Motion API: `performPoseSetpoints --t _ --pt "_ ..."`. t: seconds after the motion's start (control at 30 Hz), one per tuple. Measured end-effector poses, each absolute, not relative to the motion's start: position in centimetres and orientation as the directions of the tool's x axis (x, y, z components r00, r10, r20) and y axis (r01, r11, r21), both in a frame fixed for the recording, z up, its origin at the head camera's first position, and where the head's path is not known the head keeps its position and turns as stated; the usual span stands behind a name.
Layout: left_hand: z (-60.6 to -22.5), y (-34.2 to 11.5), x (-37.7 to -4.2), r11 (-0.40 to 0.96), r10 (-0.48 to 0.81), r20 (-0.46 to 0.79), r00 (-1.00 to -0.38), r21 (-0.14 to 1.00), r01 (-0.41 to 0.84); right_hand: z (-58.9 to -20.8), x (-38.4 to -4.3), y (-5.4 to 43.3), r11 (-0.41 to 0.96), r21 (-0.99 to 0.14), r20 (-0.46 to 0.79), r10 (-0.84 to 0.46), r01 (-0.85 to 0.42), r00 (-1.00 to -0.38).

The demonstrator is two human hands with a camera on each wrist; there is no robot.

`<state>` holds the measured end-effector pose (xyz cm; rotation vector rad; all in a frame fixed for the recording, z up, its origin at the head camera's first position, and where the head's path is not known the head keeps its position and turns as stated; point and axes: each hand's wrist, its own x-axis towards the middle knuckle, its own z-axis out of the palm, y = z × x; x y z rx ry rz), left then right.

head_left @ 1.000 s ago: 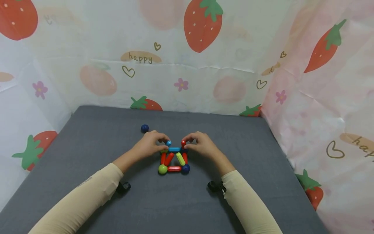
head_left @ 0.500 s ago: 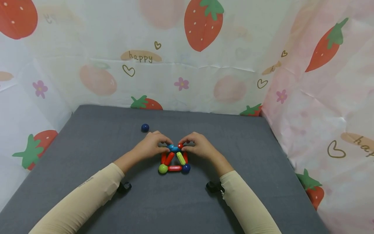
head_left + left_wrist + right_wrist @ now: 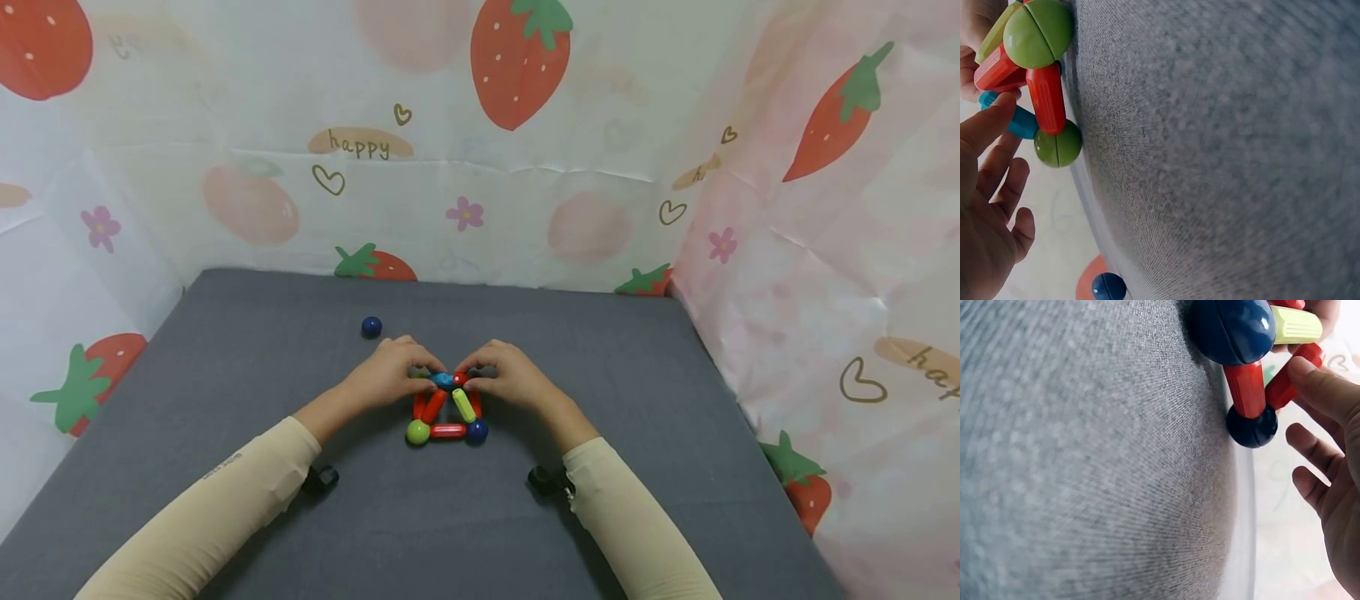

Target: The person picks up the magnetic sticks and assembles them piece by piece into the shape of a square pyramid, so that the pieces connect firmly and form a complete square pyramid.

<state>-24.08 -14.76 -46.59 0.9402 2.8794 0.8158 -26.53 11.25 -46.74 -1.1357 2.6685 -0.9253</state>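
Observation:
A small frame of magnetic rods and balls sits on the grey cloth, a green ball (image 3: 417, 432) and a dark blue ball (image 3: 476, 431) at its near corners, joined by a red rod (image 3: 447, 431). A second red rod (image 3: 433, 407) and a yellow-green rod (image 3: 465, 406) lean upward from those balls. My left hand (image 3: 397, 365) pinches a light blue rod (image 3: 1024, 123) that slants up from the far green ball (image 3: 1058, 144). My right hand (image 3: 501, 369) pinches a red rod (image 3: 1284, 389) rising from the far dark blue ball (image 3: 1252, 427). Fingers partly hide the rods' upper ends.
A loose dark blue ball (image 3: 371, 327) lies on the cloth beyond my left hand. The grey table (image 3: 630, 350) ends at a strawberry-patterned curtain (image 3: 450, 179) behind and at both sides.
Both hands have moved slightly inward. The light blue rod and the red rod, upright and apart before, now tilt toward each other, their upper ends close together over the frame.

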Motion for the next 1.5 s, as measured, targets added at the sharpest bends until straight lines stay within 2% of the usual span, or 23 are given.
performPoseSetpoints --t 0.63,1.5 --pt "-46.67 -15.23 -24.40 0.662 0.604 0.153 -0.782 0.450 0.599 -46.55 -26.59 10.80 0.542 -0.484 0.149 -0.722 -0.687 -0.675" --pt "-46.38 -15.58 -24.99 0.670 0.584 0.143 -0.799 0.472 0.573 -46.68 -26.98 10.23 0.548 -0.422 0.174 -0.733 -0.723 -0.657"
